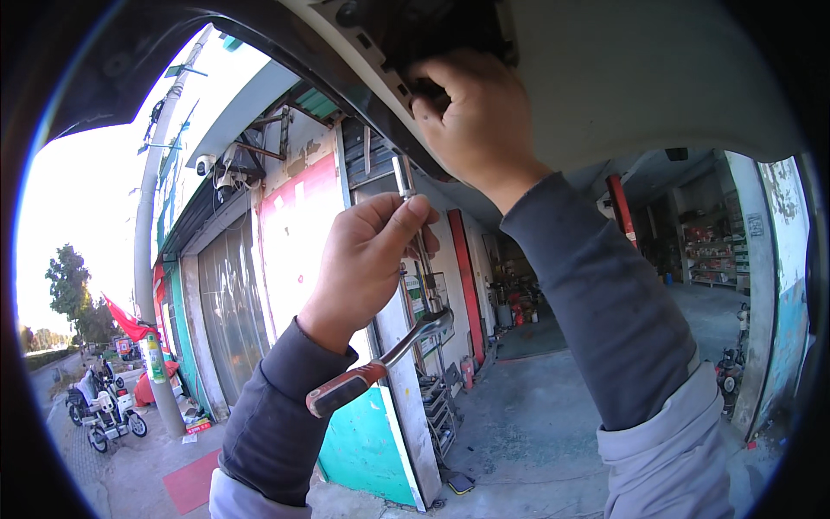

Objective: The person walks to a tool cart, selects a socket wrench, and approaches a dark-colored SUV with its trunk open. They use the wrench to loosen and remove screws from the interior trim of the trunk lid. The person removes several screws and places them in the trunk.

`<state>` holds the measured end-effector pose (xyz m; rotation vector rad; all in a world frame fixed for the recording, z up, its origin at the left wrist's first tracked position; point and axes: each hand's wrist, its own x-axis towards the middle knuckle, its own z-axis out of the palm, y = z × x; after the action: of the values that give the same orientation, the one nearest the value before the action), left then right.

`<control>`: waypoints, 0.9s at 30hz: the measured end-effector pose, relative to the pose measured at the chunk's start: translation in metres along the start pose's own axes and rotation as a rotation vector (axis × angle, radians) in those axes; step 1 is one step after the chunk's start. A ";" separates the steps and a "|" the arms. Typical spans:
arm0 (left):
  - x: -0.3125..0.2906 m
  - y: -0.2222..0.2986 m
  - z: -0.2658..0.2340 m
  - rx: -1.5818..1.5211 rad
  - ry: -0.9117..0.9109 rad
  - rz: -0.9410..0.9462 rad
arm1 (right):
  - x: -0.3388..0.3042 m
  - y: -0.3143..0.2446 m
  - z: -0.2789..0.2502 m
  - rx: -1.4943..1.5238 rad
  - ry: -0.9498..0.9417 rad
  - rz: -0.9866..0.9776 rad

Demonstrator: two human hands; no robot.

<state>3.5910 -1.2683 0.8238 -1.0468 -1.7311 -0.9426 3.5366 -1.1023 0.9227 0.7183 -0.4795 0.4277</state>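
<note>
My left hand (367, 251) is closed around the extension bar of a ratchet wrench (347, 388). Its red and dark grip hangs below the hand, slanting down to the left, and the socket end (402, 177) points up above my thumb. Overhead, my right hand (484, 121) reaches up to a dark opening (450, 30) in a pale panel (640, 78), apparently part of a raised vehicle lid. Thumb and forefinger curl towards each other at the opening's edge. The other fingertips, and anything between them, are hidden.
The dark edge of the lid (303, 52) crosses above my hands. Beyond stand a workshop wall (298, 216), a red post (465, 285) and shelves (709, 238). At the left are a utility pole (147, 259) and a parked scooter (112, 411).
</note>
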 end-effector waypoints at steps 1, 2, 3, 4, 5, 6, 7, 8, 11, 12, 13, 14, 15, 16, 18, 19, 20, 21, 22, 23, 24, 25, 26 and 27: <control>0.000 -0.001 0.000 -0.003 0.002 -0.004 | 0.000 0.000 0.001 0.018 0.006 0.014; -0.001 -0.001 0.000 -0.005 0.004 -0.007 | -0.001 0.000 0.001 0.019 0.000 0.031; -0.001 -0.002 -0.001 -0.007 0.005 -0.011 | -0.001 0.000 0.001 0.007 -0.023 0.046; -0.001 -0.003 -0.001 -0.004 0.001 -0.012 | -0.001 0.000 0.002 -0.005 -0.047 0.061; -0.002 -0.003 -0.002 -0.001 -0.002 -0.013 | -0.001 0.001 0.002 -0.012 -0.042 0.036; -0.002 -0.004 -0.002 0.002 -0.007 -0.014 | -0.001 0.001 0.003 -0.018 -0.037 0.011; -0.003 -0.005 -0.003 0.017 0.000 -0.024 | -0.001 0.001 0.003 -0.031 -0.041 -0.003; -0.004 -0.006 -0.004 0.032 0.006 -0.033 | -0.001 0.002 0.004 0.005 -0.010 -0.006; -0.010 -0.011 -0.006 0.048 -0.002 -0.045 | -0.002 0.003 0.005 0.056 0.025 0.019; -0.012 -0.013 -0.006 0.049 -0.009 -0.047 | -0.002 0.003 0.005 0.048 0.020 0.029; -0.015 -0.016 -0.007 0.041 -0.010 -0.058 | -0.003 0.003 0.005 0.041 0.014 0.040; -0.018 -0.019 -0.007 0.032 -0.011 -0.068 | -0.003 0.003 0.005 0.021 0.013 0.011; -0.021 -0.022 -0.008 0.024 -0.012 -0.078 | -0.003 0.003 0.005 0.001 0.013 -0.018; -0.023 -0.025 -0.009 0.017 -0.034 -0.097 | -0.003 0.003 0.005 -0.023 0.020 -0.050; -0.029 -0.030 -0.010 -0.004 -0.048 -0.105 | -0.003 0.002 0.005 -0.018 0.028 -0.073; -0.032 -0.033 -0.010 -0.012 -0.052 -0.112 | -0.003 0.001 0.005 -0.028 0.014 -0.073; -0.035 -0.035 -0.010 -0.013 -0.072 -0.111 | -0.003 0.001 0.005 -0.024 0.037 -0.095; -0.038 -0.037 -0.010 0.001 -0.079 -0.119 | -0.002 0.001 0.005 -0.029 0.038 -0.105; -0.040 -0.039 -0.009 0.014 -0.086 -0.126 | -0.002 0.001 0.005 -0.034 0.040 -0.115; -0.042 -0.040 -0.008 0.028 -0.094 -0.134 | -0.002 0.001 0.006 -0.027 0.052 -0.115; -0.044 -0.042 -0.007 0.040 -0.093 -0.150 | -0.002 0.001 0.007 -0.021 0.063 -0.114; -0.046 -0.044 -0.005 0.025 -0.094 -0.150 | -0.002 0.001 0.009 -0.014 0.074 -0.113; -0.048 -0.045 -0.004 0.015 -0.092 -0.159 | -0.002 0.001 0.011 -0.002 0.082 -0.105; -0.049 -0.047 -0.002 0.021 -0.086 -0.175 | -0.002 0.001 0.012 0.011 0.089 -0.095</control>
<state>3.5606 -1.2995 0.7708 -0.9453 -1.9244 -0.9978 3.5314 -1.1100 0.9302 0.7269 -0.3582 0.3715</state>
